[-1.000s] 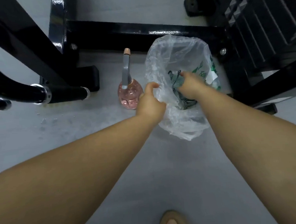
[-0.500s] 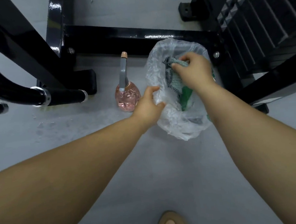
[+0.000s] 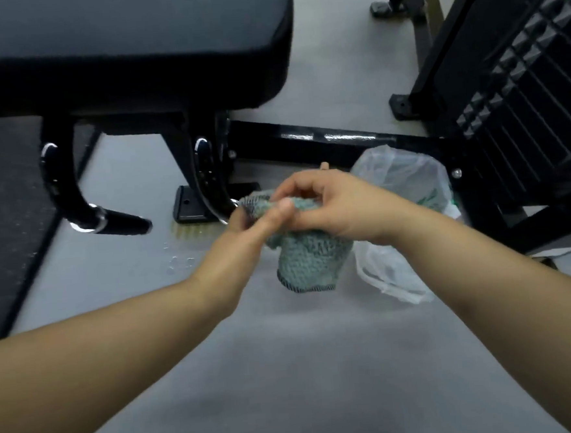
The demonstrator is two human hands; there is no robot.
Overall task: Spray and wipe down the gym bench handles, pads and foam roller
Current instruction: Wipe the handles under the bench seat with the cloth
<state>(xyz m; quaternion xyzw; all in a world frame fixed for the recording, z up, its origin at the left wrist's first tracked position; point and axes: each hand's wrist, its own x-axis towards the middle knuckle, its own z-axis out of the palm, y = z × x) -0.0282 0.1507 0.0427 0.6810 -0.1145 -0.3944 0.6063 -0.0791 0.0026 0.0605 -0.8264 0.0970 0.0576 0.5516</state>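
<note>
pinching the cloth [image 3: 309, 262] by its top edge in my left hand [image 3: 251, 225] and right hand [image 3: 337, 209], i judge it light, limp, best bunched.

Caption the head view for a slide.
Left hand and right hand hold a teal cloth over the grey floor, clear plastic bag behind, black bench pad upper left.

Bench pad [image 3: 123, 41] stands over the far-left corner of the floor [image 3: 288, 368]. Handle [image 3: 122, 222] sits below the pad's near edge, left of the hands. Cloth [image 3: 309, 258] is held above mid-floor, with the left hand [image 3: 254, 225] at its left side and the right hand [image 3: 337, 209] on top. Plastic bag [image 3: 399, 174] lies on the floor just right of the cloth, in front of the frame crossbar [image 3: 326, 139]. Mat [image 3: 4, 219] runs along the floor's left edge.
</note>
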